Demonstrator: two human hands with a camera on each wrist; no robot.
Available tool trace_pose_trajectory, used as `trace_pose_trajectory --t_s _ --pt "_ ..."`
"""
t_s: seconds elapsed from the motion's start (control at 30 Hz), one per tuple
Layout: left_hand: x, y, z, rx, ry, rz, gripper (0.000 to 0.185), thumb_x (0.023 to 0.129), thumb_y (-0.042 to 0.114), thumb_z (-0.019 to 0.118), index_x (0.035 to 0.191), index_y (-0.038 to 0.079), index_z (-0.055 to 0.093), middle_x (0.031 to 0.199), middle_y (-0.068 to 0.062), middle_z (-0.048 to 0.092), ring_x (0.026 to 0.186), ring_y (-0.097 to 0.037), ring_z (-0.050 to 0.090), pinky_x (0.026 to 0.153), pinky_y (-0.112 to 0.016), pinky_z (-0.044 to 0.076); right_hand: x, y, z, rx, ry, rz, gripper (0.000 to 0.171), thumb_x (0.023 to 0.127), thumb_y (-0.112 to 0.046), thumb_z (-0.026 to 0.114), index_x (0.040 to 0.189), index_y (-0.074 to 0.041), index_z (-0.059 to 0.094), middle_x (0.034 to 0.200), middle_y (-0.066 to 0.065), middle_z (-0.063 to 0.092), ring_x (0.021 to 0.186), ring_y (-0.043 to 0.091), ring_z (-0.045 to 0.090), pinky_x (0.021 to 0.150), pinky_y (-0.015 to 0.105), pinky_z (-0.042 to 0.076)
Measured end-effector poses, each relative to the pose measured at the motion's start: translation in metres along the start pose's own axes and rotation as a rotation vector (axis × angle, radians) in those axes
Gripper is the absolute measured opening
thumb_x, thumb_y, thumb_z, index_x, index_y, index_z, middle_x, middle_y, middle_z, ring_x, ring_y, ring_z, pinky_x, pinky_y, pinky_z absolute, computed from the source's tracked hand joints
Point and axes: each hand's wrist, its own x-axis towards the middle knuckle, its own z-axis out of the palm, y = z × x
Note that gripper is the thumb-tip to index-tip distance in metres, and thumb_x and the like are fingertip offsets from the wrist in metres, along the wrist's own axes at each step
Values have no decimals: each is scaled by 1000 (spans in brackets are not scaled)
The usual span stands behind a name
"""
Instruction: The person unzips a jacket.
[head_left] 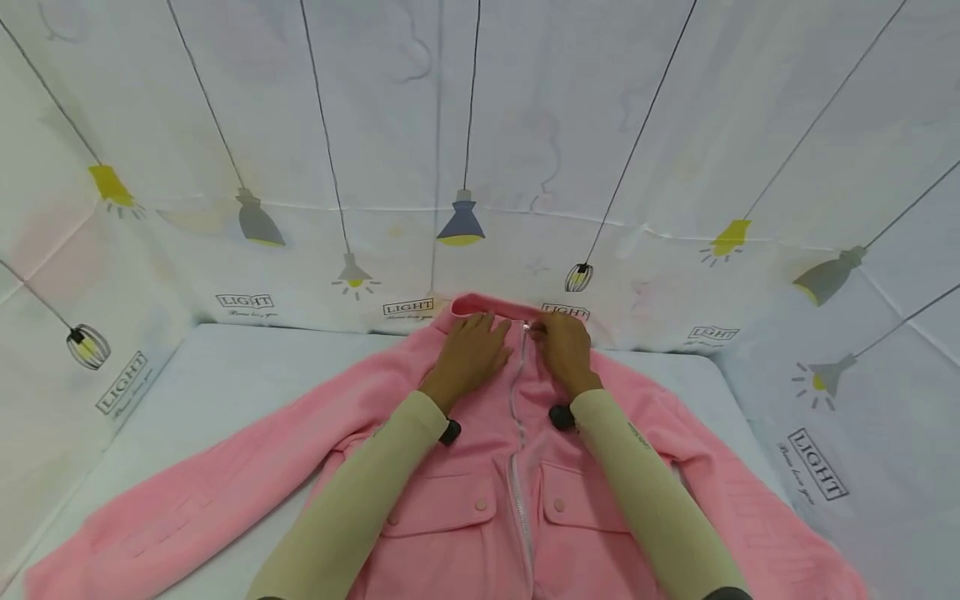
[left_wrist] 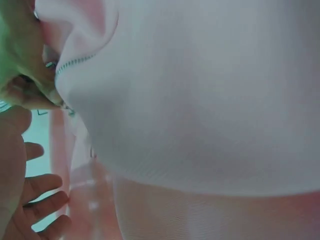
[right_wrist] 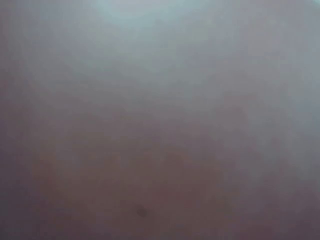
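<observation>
Head view, left to right: a white sheeted surface (head_left: 225, 367) at left centre, walled by a lamp-print cloth (head_left: 300, 208) across the upper frame. Spread flat over the middle and lower frame, a pink jacket (head_left: 450, 517), front up, collar (head_left: 480, 304) at centre top against the cloth, sleeves thrown out to the lower left and lower right corners. Long axis set by the zipper (head_left: 517, 467), running from the collar straight down the centre to the bottom edge, two button pockets flanking it. Left of the zipper's top, the left hand (head_left: 468, 354), fingers straight and spread, palm pressed flat on the chest panel just beside the teeth. Just right of the zipper's top, the right hand (head_left: 566, 350), knuckles up, fingers curled at the zipper pull (head_left: 529, 328) under the collar, seemingly pinching it; nearer to the pull than the left. Both forearms in pale sleeves, angled inward from the lower corners. Left wrist view: pale jacket cloth close up, a zipper edge at upper left, relaxed fingers (left_wrist: 40, 200) at lower left. Right wrist view: blur only, nothing told of the grip.
</observation>
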Motion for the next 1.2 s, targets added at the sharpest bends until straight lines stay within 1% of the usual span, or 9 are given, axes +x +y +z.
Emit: trace_pose_trajectory --t_s 0.1,0.27,0.33,0.43,0.6,0.73,0.9,1.1,1.2 --pt "8 -4 0 -1 -16 -16 40 107 33 63 141 12 63 130 -13 69 126 -31 63 106 -49 51 -3 1 -4 28 13 -18 7 93 -18 83 99 -15 85 100 7 82 98 34 76 85 52 58" --pt "18 -10 -1 -29 -78 -59 43 109 34 61 149 18 60 142 -11 65 134 -33 59 110 -54 47 -7 -1 -11 75 54 -40 11 96 -20 80 105 -16 85 104 7 82 103 33 75 87 53 57" --pt "21 -12 -2 -40 -80 -61 44 110 33 59 150 17 58 145 -11 64 137 -34 58 112 -55 46 -8 -2 -14 91 75 -47 12 97 -19 79 107 -16 85 105 7 82 106 33 75 90 53 57" --pt "24 -14 -3 -82 -63 -62 43 110 30 58 151 17 58 147 -10 64 140 -34 57 111 -57 46 -11 -5 -18 107 111 -62 12 96 -18 80 107 -15 84 106 8 82 106 33 74 91 53 56" --pt "27 -15 -6 -206 -28 -96 40 108 24 60 149 19 61 147 -8 65 139 -33 57 109 -57 47 -16 -9 -25 132 173 -117 12 94 -12 81 106 -11 82 98 11 79 92 33 72 82 52 55" --pt "30 -15 -8 -325 32 -127 36 107 20 62 142 21 66 139 -7 70 130 -33 61 103 -56 49 -19 -10 -28 144 185 -140 14 93 -12 81 107 -10 82 94 11 77 85 31 70 79 51 55" --pt "35 -13 -10 -454 106 -148 31 105 16 64 135 21 73 130 -8 74 118 -34 64 95 -57 52 -24 -9 -31 151 198 -152 14 93 -12 81 107 -12 82 97 9 79 89 30 72 80 52 56" --pt "39 -12 -14 -535 92 -207 24 103 21 71 126 19 77 122 -8 74 112 -33 63 95 -56 50 -28 -11 -33 174 213 -171 15 95 -14 80 110 -13 82 104 7 82 94 29 75 83 51 57" --pt "40 -10 -14 -547 84 -226 22 103 24 71 124 19 77 116 -8 73 109 -31 61 94 -53 49 -28 -13 -35 191 222 -187 16 95 -15 80 111 -14 82 102 6 82 90 27 75 80 50 56"
